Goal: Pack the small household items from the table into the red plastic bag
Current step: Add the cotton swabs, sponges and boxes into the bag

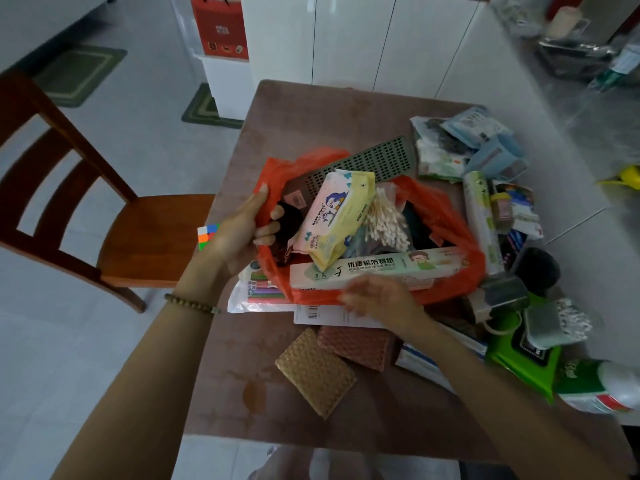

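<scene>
The red plastic bag [446, 216] lies open in the middle of the brown table [332, 109]. My left hand [242, 230] grips the bag's left rim and holds it open. My right hand [377, 299] is blurred at the bag's near rim, just under a long green foil box [374, 268] that lies across the opening; whether it grips anything I cannot tell. Inside the bag sit a yellow and pink baby wipes pack [336, 220], a bundle of cotton swabs [384, 220] and a grey perforated tray [374, 157] sticking out at the back.
Two scouring pads [315, 372] lie at the near edge. A packet of coloured sticks [256, 292] is under the bag. Several packs and boxes crowd the table's right side, including green wipes [523, 358]. A wooden chair [104, 216] stands left, with a puzzle cube [207, 235].
</scene>
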